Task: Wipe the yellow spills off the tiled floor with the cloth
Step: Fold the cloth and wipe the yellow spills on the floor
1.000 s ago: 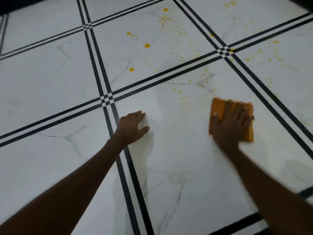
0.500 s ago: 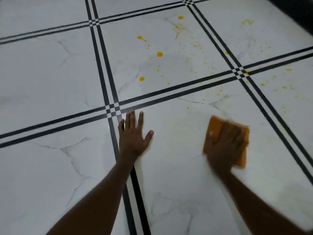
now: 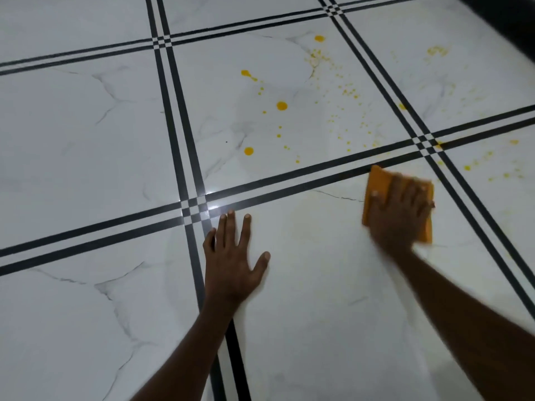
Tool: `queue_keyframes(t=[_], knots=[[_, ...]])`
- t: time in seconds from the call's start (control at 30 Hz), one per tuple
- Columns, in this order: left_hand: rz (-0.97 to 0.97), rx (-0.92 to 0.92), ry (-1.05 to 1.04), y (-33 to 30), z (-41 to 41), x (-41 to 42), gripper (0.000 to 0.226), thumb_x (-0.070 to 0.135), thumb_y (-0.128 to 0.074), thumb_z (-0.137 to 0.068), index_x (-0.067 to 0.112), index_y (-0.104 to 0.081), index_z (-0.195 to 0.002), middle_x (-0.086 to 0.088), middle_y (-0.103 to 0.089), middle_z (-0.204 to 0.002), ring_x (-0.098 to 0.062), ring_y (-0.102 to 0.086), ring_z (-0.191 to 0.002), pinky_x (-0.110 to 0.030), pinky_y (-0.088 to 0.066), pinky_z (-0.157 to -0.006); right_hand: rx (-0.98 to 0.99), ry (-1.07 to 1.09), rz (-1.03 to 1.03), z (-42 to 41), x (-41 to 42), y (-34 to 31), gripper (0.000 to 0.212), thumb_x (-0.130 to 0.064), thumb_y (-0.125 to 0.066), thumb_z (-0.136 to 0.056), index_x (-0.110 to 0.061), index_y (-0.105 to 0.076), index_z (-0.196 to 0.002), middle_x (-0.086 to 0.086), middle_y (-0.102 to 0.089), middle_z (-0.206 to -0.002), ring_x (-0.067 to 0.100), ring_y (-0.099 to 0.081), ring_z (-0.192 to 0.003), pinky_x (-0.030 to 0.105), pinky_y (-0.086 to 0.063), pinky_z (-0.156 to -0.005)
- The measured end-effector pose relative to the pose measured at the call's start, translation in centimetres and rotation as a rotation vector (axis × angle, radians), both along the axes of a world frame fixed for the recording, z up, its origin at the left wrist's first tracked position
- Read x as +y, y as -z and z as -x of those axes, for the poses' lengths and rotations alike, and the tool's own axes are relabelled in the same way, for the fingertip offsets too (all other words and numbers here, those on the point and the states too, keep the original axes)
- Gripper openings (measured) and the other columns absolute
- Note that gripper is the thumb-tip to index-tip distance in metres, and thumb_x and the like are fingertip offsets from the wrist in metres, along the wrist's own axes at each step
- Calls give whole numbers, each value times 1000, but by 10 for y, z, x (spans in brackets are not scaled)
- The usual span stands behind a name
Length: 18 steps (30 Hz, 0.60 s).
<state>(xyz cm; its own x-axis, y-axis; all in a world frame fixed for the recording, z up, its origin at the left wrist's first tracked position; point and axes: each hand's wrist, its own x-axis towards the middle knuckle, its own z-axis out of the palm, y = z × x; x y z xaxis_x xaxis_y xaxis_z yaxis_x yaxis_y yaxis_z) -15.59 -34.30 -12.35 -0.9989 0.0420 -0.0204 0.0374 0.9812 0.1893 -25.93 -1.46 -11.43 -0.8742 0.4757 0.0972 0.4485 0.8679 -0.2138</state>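
An orange cloth [image 3: 376,183] lies flat on the white marble tile, its far corner touching the black grout band. My right hand [image 3: 401,211] presses down on it, fingers spread over the top. My left hand [image 3: 233,260] rests flat on the same tile, fingers apart, holding nothing, beside the black tile line. Yellow spills [image 3: 281,105] dot the tile beyond the cloth, with large drops and fine spatter. More yellow spatter [image 3: 477,166] sits on the tile to the right, and a faint patch [image 3: 435,50] lies farther back.
The tiled floor [image 3: 86,125] is white marble with double black lines crossing at a junction [image 3: 194,211]. A dark edge [image 3: 506,21] runs along the top right corner. A bright reflection glares at the near junction.
My right hand has slid the cloth forward up to the black band. The view has shifted, so the spills sit lower in view. My left hand stays flat on the tile.
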Motion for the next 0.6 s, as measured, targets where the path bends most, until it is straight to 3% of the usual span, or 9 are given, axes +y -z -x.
queue_keyframes(t=[0.07, 0.13, 0.2, 0.27, 0.37, 0.43, 0.5, 0.53, 0.6], knots=[[6, -23, 1, -3, 0, 1, 85, 67, -36, -94, 23, -13, -163, -11, -6, -171, -27, -2, -159, -51, -15, -124, -6, 6, -44, -70, -51, -5, 72, -50, -33, -101, -13, -23, -162, 29, -28, -163, 48, -24, -152, 65, -17, -122], [-2, -33, 6, -6, 0, 1, 86, 68, -34, -94, 23, -11, -163, -11, -4, -171, -27, 0, -159, -52, -16, -123, -32, -337, -24, -118, -101, -4, 75, -51, -36, -101, -16, -16, -164, 21, -15, -169, 42, -12, -157, 60, -5, -127], [-20, -36, 5, -5, -1, -1, 86, 69, -35, -94, 23, -11, -163, -10, -5, -171, -27, 0, -159, -53, -15, -124, -82, -709, -24, -94, -109, -4, 76, -56, -34, -101, -22, -13, -165, 14, -9, -172, 36, -5, -159, 57, -2, -128], [-5, -27, 3, -4, 0, -1, 86, 69, -36, -94, 23, -13, -163, -11, -7, -171, -28, -3, -159, -52, -15, -124, -54, -832, -90, -15, -78, 2, 71, -56, -26, -103, -18, -26, -162, 19, -25, -168, 39, -17, -157, 60, -17, -124], [18, 4, 9, 0, -1, 0, 86, 68, -37, -94, 23, -15, -163, -11, -10, -170, -28, -4, -158, -50, -16, -123, -9, -377, -138, 63, -2, 8, 75, -58, -13, -105, -9, -34, -158, 30, -38, -158, 50, -34, -147, 64, -26, -118], [17, 11, 9, 1, 0, -1, 86, 68, -38, -93, 23, -15, -163, -11, -9, -171, -28, -4, -158, -50, -16, -123, -14, -54, -29, 50, 25, 2, 73, -56, -20, -103, -11, -29, -159, 30, -36, -158, 50, -31, -147, 66, -22, -119], [11, -12, 5, -2, 0, 0, 87, 68, -38, -93, 23, -14, -163, -11, -7, -171, -28, -2, -159, -50, -15, -124, 14, 148, 8, -4, -2, -5, 72, -53, -27, -101, -13, -27, -160, 31, -32, -160, 50, -26, -150, 67, -20, -119], [7, -21, 3, -4, 0, 1, 87, 68, -38, -93, 23, -13, -163, -10, -6, -171, -28, -1, -159, -51, -15, -124, 5, 114, -15, -40, -33, -6, 72, -52, -29, -101, -14, -25, -161, 30, -28, -162, 49, -23, -151, 67, -18, -121], [-9, -33, 3, -5, 1, 1, 87, 69, -37, -94, 23, -12, -163, -10, -5, -171, -27, 0, -159, -52, -16, -124, -27, -239, -8, -94, -98, -2, 73, -51, -30, -101, -16, -17, -164, 23, -17, -168, 44, -13, -156, 62, -9, -126]])
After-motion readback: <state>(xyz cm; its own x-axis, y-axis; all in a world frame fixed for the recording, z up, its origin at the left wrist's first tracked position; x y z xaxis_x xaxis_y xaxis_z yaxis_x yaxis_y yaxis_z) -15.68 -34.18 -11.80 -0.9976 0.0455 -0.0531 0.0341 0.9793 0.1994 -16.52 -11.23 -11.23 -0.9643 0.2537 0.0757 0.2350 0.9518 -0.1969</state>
